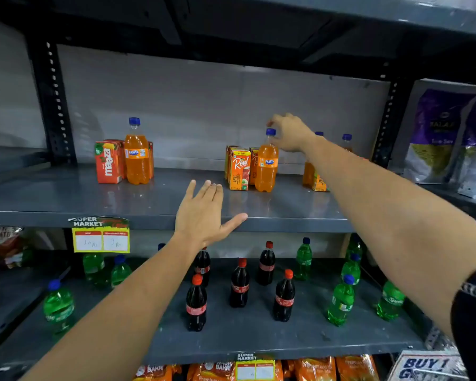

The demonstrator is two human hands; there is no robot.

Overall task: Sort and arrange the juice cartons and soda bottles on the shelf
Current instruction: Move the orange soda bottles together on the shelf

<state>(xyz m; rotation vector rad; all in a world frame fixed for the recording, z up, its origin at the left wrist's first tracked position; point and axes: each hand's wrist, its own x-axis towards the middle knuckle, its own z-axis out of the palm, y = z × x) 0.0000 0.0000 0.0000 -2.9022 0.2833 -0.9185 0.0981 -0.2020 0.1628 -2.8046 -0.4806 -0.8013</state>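
On the grey middle shelf an orange Fanta bottle stands beside red Maaza cartons at the left. A second Fanta bottle stands in front of orange Real apple cartons at the centre. My right hand hovers just behind and above that bottle's blue cap, fingers loosely curled, holding nothing. My left hand is spread flat over the shelf's front edge, empty. More Fanta bottles and a carton are partly hidden behind my right forearm.
The lower shelf carries scattered cola bottles and green Sprite bottles. A yellow price tag hangs on the middle shelf's edge. Purple snack bags stand at the right. Orange snack packets lie below.
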